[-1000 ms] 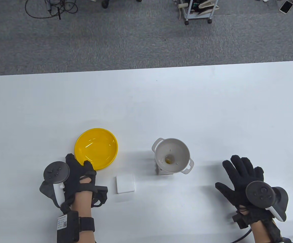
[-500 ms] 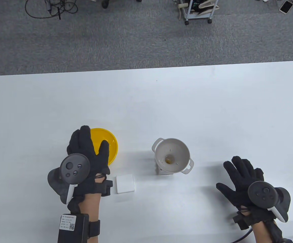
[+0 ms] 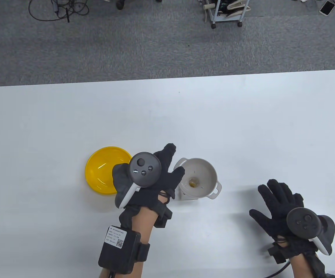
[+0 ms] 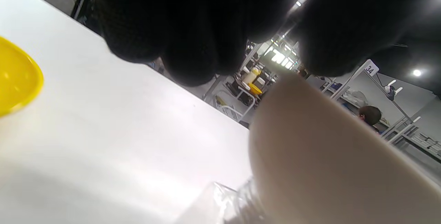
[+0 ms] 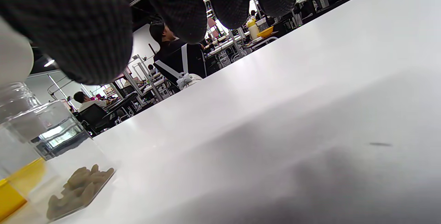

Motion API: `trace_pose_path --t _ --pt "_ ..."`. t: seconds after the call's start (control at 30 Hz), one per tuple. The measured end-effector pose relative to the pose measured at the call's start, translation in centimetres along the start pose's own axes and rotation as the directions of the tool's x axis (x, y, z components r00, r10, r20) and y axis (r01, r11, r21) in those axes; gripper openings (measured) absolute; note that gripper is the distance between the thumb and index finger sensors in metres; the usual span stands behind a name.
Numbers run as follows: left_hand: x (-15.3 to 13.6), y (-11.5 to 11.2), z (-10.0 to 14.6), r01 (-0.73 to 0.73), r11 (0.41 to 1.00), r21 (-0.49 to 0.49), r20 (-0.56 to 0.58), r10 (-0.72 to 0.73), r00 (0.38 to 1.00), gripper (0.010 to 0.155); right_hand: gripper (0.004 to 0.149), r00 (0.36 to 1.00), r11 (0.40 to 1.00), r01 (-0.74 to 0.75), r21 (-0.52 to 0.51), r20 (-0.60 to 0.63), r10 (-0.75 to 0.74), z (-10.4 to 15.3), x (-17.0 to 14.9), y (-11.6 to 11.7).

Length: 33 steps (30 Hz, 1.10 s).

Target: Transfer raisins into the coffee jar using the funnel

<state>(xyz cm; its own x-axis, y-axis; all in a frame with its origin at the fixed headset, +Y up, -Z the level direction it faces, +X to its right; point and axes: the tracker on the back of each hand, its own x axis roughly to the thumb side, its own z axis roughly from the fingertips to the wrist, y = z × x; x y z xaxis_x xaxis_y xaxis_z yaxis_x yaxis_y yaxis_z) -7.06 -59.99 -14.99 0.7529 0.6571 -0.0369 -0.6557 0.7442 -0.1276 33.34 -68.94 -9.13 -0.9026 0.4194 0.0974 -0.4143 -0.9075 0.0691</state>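
A white funnel (image 3: 202, 170) sits in the mouth of a clear glass jar (image 5: 41, 138), which holds a small heap of raisins (image 5: 81, 184) on its bottom. A raisin-coloured spot shows in the funnel's throat (image 3: 193, 182). My left hand (image 3: 174, 160) is open with fingers spread, right beside the funnel's left rim; whether it touches is unclear. In the left wrist view the funnel's side (image 4: 327, 158) fills the frame under my fingers (image 4: 193, 34). My right hand (image 3: 267, 197) lies open and flat on the table, right of the jar, holding nothing.
An empty yellow bowl (image 3: 105, 169) stands left of the funnel, partly behind my left hand's tracker; it also shows in the left wrist view (image 4: 17, 79). The white table (image 3: 242, 115) ends at a grey carpet at the back.
My left hand has moved right, from the bowl's near-left edge across the bowl to the funnel's left side. It now covers the small white square lid. My right hand has barely moved.
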Motion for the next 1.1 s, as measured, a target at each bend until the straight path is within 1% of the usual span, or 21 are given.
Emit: trace_pose_path --t 0.07,0.17,0.3,0.4,0.53,0.67,0.83,0.93,1.0,1.1 --pt "0.0 -0.3 -0.3 -0.040 0.999 -0.011 -0.003 0.040 0.999 0.069 0.079 1.000 1.000 0.004 -0.002 -0.001 -0.004 0.0 0.0 0.0" --pt "0.0 -0.6 -0.6 -0.033 0.999 -0.031 -0.016 0.032 0.999 0.069 0.080 1.000 1.000 0.002 -0.001 -0.004 -0.002 0.0 0.0 -0.1" --pt "-0.2 -0.7 -0.7 -0.048 0.999 -0.018 -0.024 0.048 0.999 0.064 0.079 1.000 1.000 0.002 0.003 -0.005 -0.002 0.0 0.0 0.0" --pt "-0.2 -0.5 -0.5 -0.039 0.999 0.015 -0.022 0.040 0.999 0.063 0.079 1.000 1.000 0.001 0.005 -0.006 -0.001 -0.1 0.0 0.0" --pt "-0.2 0.1 -0.3 -0.050 0.999 0.015 -0.023 0.050 0.998 0.060 0.080 1.000 1.000 0.004 0.011 -0.008 -0.004 -0.1 0.0 0.0" --pt "-0.3 0.9 0.2 -0.097 0.994 0.049 -0.008 0.098 0.995 0.058 0.080 1.000 1.000 0.008 0.010 -0.009 -0.008 -0.1 -0.1 -0.1" --pt "0.1 3.3 1.4 -0.168 0.979 0.114 0.025 0.167 0.986 0.057 0.080 1.000 1.000 0.014 0.010 -0.012 -0.014 -0.1 -0.1 -0.1" --pt "-0.2 5.7 2.4 -0.218 0.961 0.170 0.042 0.214 0.976 0.057 0.080 1.000 1.000 0.016 0.009 -0.014 -0.016 -0.1 -0.1 -0.1" --pt "-0.7 7.2 3.0 -0.240 0.949 0.203 0.046 0.236 0.971 0.057 0.080 1.000 1.000 0.019 0.008 -0.014 -0.019 -0.1 -0.1 -0.2" --pt "-2.4 9.4 3.8 -0.267 0.927 0.265 0.028 0.269 0.963 0.054 0.080 1.000 1.000 0.020 0.009 -0.014 -0.020 -0.1 -0.2 -0.2"
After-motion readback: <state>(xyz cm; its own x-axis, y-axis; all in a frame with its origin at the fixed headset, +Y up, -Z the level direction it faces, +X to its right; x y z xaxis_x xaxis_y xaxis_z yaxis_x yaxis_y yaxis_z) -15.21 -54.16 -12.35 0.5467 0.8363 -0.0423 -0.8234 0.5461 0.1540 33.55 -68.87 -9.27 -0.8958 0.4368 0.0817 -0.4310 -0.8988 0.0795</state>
